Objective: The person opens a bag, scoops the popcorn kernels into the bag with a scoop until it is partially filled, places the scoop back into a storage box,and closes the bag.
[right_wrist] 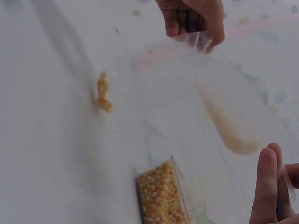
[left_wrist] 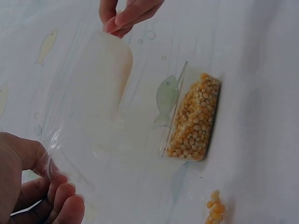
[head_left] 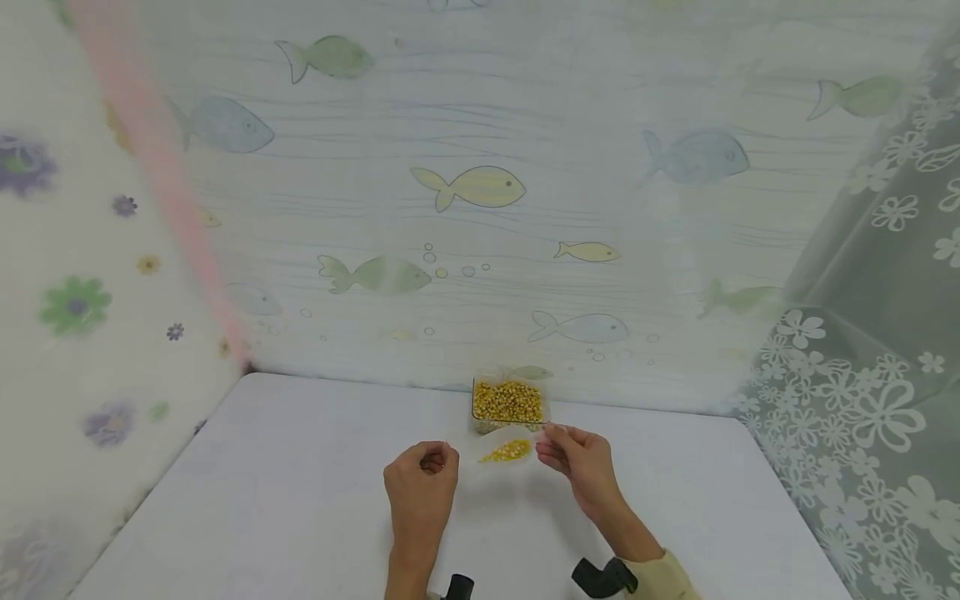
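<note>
A clear plastic bag [right_wrist: 201, 43] spans the space between the two hands, over the table. My left hand [head_left: 422, 483] pinches one side of it between thumb and curled fingers. At the opposite side, my right hand [head_left: 588, 471] holds the bag between thumb and fingertips. A small cluster of yellow corn kernels [head_left: 512, 451] lies low in the bag. In both wrist views a whitish rounded shape [right_wrist: 233, 121] with a beige edge shows by the right fingers; whether it is part of the bag or a separate thing cannot be told.
Just beyond the hands, a clear rectangular container [head_left: 510, 423] full of corn kernels [left_wrist: 194, 123] stands near the table's back edge. The white table [head_left: 300, 467] meets a fish-print curtain [head_left: 480, 292] behind, with flower-print sheets at both sides.
</note>
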Available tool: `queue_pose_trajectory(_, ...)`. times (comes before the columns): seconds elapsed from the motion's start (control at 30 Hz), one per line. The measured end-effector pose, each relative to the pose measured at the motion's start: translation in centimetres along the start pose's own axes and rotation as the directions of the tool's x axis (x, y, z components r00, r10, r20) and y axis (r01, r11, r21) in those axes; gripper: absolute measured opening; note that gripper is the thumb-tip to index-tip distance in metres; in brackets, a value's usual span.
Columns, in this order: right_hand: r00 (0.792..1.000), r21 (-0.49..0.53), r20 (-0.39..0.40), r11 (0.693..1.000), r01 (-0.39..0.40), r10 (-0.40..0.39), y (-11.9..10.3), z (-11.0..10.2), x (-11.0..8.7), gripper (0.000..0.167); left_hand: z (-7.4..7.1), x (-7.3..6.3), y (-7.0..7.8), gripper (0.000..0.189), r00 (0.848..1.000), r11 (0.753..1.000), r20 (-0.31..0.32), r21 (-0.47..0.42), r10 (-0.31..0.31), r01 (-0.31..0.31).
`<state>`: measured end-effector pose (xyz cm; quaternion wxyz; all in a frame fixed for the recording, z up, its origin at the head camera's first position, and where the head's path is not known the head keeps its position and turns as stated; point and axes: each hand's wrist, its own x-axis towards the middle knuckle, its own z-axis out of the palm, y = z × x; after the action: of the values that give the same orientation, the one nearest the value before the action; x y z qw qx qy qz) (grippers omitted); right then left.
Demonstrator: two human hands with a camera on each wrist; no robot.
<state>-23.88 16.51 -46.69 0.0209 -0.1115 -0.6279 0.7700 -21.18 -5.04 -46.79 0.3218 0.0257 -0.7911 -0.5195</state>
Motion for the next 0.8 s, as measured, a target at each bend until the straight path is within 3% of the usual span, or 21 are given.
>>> queue_pose_trajectory(0.33,0.988,-0.138,0.044,0.979,0.152,-0.147,-2.1,0.9,-0.6,0.024,0.2,-0.1,0.2,0.006,1.0,1.0,0.015,0.022,-0.018,0.017)
queue_pose_trajectory(0.8,0.942,-0.211,0.106,0.919,0.335,-0.319,-3.4,1.6,-2.3,0.018,0.2,-0.2,0.2,0.006,1.0,1.0,0.018,0.029,-0.006,0.005)
